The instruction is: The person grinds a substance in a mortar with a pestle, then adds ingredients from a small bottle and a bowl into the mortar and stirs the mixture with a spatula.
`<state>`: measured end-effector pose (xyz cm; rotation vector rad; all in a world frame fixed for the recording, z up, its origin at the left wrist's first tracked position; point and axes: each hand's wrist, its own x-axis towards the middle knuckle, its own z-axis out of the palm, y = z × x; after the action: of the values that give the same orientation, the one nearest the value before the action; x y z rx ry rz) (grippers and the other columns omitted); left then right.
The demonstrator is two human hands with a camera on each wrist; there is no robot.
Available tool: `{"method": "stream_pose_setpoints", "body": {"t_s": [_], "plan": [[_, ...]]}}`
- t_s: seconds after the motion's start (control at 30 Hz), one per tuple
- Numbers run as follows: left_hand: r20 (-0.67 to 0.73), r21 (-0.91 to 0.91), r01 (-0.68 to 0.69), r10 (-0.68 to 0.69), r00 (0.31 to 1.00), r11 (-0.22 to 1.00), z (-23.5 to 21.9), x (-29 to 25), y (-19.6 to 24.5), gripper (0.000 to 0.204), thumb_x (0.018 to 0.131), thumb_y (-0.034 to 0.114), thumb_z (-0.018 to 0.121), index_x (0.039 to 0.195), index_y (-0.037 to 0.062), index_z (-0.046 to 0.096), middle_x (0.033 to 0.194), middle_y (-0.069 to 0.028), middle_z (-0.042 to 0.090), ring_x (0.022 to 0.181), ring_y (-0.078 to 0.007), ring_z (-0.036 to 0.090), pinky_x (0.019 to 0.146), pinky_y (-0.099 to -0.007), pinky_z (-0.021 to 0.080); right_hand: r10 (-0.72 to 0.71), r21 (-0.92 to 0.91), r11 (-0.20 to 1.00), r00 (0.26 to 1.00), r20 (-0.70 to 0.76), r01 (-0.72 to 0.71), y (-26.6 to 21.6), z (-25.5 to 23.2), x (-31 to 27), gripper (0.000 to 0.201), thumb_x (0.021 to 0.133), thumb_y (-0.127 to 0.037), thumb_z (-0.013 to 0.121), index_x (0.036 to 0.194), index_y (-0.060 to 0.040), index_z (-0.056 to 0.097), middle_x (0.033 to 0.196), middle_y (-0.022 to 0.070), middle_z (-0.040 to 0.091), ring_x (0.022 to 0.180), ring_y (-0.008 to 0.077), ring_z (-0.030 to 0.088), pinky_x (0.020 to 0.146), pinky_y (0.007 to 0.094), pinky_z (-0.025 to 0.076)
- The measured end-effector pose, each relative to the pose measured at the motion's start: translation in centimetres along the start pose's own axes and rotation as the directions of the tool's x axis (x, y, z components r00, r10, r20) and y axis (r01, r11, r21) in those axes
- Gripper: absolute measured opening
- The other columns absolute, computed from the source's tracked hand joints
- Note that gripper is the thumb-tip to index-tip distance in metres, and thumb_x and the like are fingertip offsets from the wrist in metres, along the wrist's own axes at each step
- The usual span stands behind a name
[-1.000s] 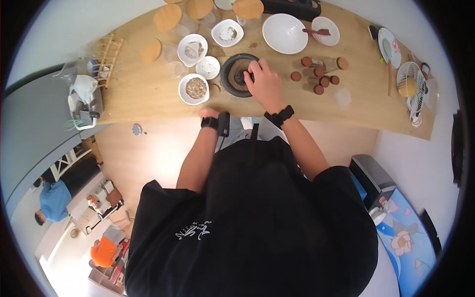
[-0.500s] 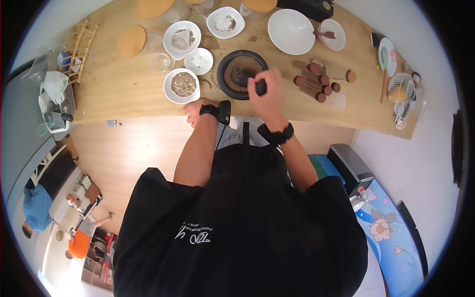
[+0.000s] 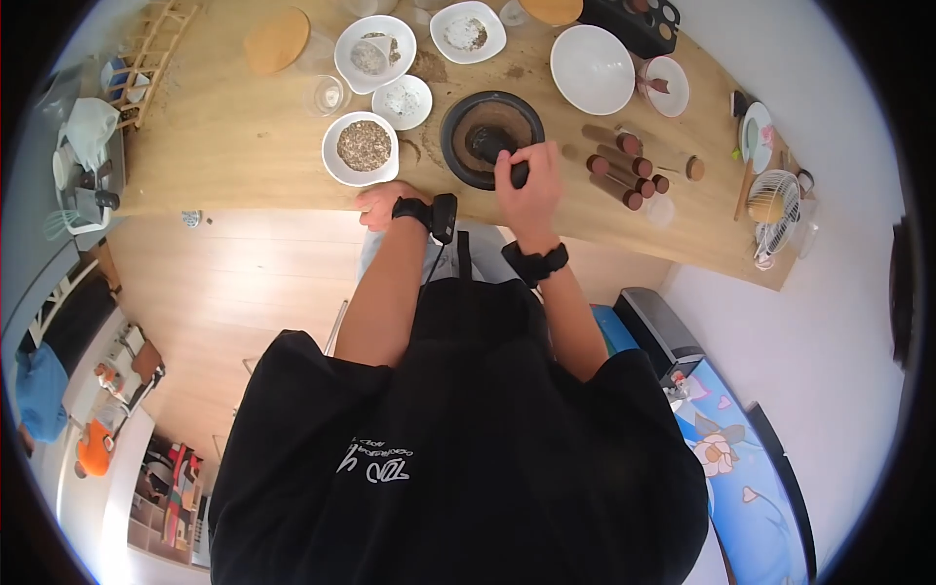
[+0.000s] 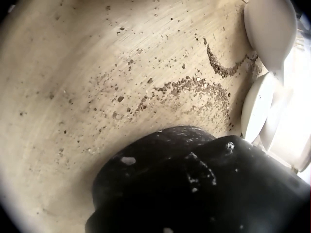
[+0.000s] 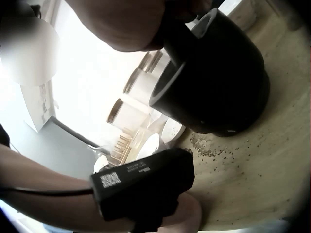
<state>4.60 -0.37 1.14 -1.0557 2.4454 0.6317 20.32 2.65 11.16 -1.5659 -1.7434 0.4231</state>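
Observation:
A black mortar (image 3: 450, 146) with brown powder inside stands near the front of the wooden table. The right hand (image 3: 531, 190) grips the dark pestle (image 3: 497, 144), which leans inside the bowl; in the right wrist view the hand (image 5: 126, 22) is above the mortar (image 5: 228, 77). The left hand (image 3: 382, 202) rests at the table's front edge, just below the white bowl of coarse grains (image 3: 366, 146), apart from the mortar. In the left wrist view the mortar's dark side (image 4: 194, 179) fills the lower part, and no fingers show.
White dishes with powders (image 3: 402, 102) stand left of and behind the mortar. A large white bowl (image 3: 592, 70) is at the back right, with several dark-capped vials (image 3: 624, 166) in front of it. Crumbs (image 4: 194, 92) lie on the table. A wire whisk (image 3: 775, 210) lies far right.
The pestle has shifted about inside the mortar with the right hand, its handle now tilted toward the person. The left hand has slid left along the table edge. The head view has also shifted.

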Motion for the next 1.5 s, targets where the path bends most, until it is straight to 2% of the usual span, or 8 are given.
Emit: {"method": "stream_pose_setpoints", "body": {"t_s": [0.27, 0.37, 0.47, 0.53, 0.7, 0.83, 0.93, 1.5], "plan": [[0.008, -0.148, -0.083, 0.085, 0.996, 0.986, -0.8, 0.7, -0.2, 0.072, 0.103, 0.057, 0.028, 0.124, -0.0034, 0.059, 0.13, -0.0233, 0.058, 0.118, -0.0416, 0.06, 0.093, -0.0544, 0.053, 0.024, 0.093, 0.995, 0.998, 0.056, -0.029, 0.6, 0.1, 1.8, 0.015, 0.082, -0.006, 0.072, 0.085, -0.0063, 0.057, 0.082, 0.0122, 0.057, 0.076, 0.0337, 0.06, 0.068, 0.0415, 0.048], [0.042, -0.304, 0.254, -0.254, 0.966, 0.918, -0.9, 1.0, 1.1, 0.074, 0.101, 0.061, 0.03, 0.121, -0.0022, 0.064, 0.125, -0.0207, 0.064, 0.112, -0.0401, 0.064, 0.091, -0.0528, 0.055, 0.025, 0.083, 0.996, 1.0, -0.011, -0.024, 1.1, -0.1, 2.9, 0.015, 0.081, -0.005, 0.071, 0.085, -0.0065, 0.057, 0.082, 0.0117, 0.058, 0.074, 0.0335, 0.061, 0.065, 0.0408, 0.049], [0.036, -0.332, 0.323, -0.33, 0.943, 0.886, -0.4, 1.6, 1.5, 0.073, 0.1, 0.061, 0.032, 0.12, -0.0009, 0.065, 0.124, -0.0187, 0.066, 0.11, -0.039, 0.065, 0.09, -0.0516, 0.056, -0.009, 0.071, 0.997, 1.0, -0.027, 0.011, 1.1, 0.2, 3.2, 0.015, 0.081, -0.005, 0.071, 0.086, -0.0067, 0.057, 0.081, 0.011, 0.06, 0.07, 0.0333, 0.062, 0.062, 0.0411, 0.05], [0.034, -0.338, 0.345, -0.355, 0.934, 0.876, 0.4, 2.0, 1.6, 0.072, 0.099, 0.06, 0.032, 0.12, 0.0001, 0.066, 0.123, -0.0175, 0.067, 0.108, -0.0382, 0.065, 0.089, -0.0508, 0.056, 0.001, 0.108, 0.994, 0.979, 0.205, -0.024, 1.1, -1.0, 3.9, 0.014, 0.081, -0.005, 0.071, 0.086, -0.0071, 0.058, 0.081, 0.0109, 0.06, 0.07, 0.0332, 0.062, 0.062, 0.041, 0.05], [-0.04, -0.332, 0.378, -0.413, 0.91, 0.864, 0.8, 1.6, 2.3, 0.067, 0.1, 0.057, 0.033, 0.121, 0.0029, 0.066, 0.124, -0.0145, 0.069, 0.109, -0.0355, 0.066, 0.091, -0.0479, 0.055, -0.052, 0.126, 0.991, 0.991, 0.125, 0.036, 1.3, -0.4, 4.1, 0.014, 0.081, -0.004, 0.07, 0.088, -0.0074, 0.058, 0.081, 0.0094, 0.06, 0.07, 0.0317, 0.062, 0.061, 0.0393, 0.05], [0.003, -0.267, 0.358, -0.371, 0.929, 0.895, 0.0, 0.8, 2.3, 0.062, 0.102, 0.051, 0.03, 0.125, 0.0036, 0.064, 0.126, -0.0141, 0.068, 0.113, -0.0348, 0.065, 0.094, -0.0462, 0.054, -0.056, 0.029, 0.998, 0.974, 0.22, 0.051, 1.1, -1.0, 4.7, 0.015, 0.079, -0.002, 0.07, 0.084, -0.0075, 0.057, 0.081, 0.0087, 0.059, 0.07, 0.0298, 0.061, 0.059, 0.0372, 0.048], [0.001, 0.202, 0.065, -0.067, 0.998, 0.977, -0.8, -0.7, 2.4, 0.059, 0.104, 0.045, 0.027, 0.13, 0.0039, 0.061, 0.13, -0.014, 0.067, 0.117, -0.0346, 0.064, 0.099, -0.0442, 0.052, -0.07, 0.07, 0.996, 0.991, 0.117, 0.062, 1.0, -0.3, 4.7, 0.015, 0.079, -0.002, 0.07, 0.084, -0.0083, 0.056, 0.081, 0.0077, 0.059, 0.068, 0.0292, 0.061, 0.056, 0.0377, 0.048], [-0.024, 0.16, 0.055, -0.051, 0.998, 0.986, 1.2, 1.9, 1.0, 0.055, 0.104, 0.039, 0.026, 0.123, 0.0013, 0.061, 0.129, -0.0152, 0.068, 0.115, -0.0348, 0.065, 0.098, -0.0423, 0.054, -0.17, 0.062, 0.985, 0.977, 0.132, 0.163, 1.1, 0.1, 4.0, 0.016, 0.079, -0.003, 0.071, 0.083, -0.0081, 0.057, 0.079, 0.0074, 0.056, 0.063, 0.0289, 0.058, 0.054, 0.0371, 0.045]]}}
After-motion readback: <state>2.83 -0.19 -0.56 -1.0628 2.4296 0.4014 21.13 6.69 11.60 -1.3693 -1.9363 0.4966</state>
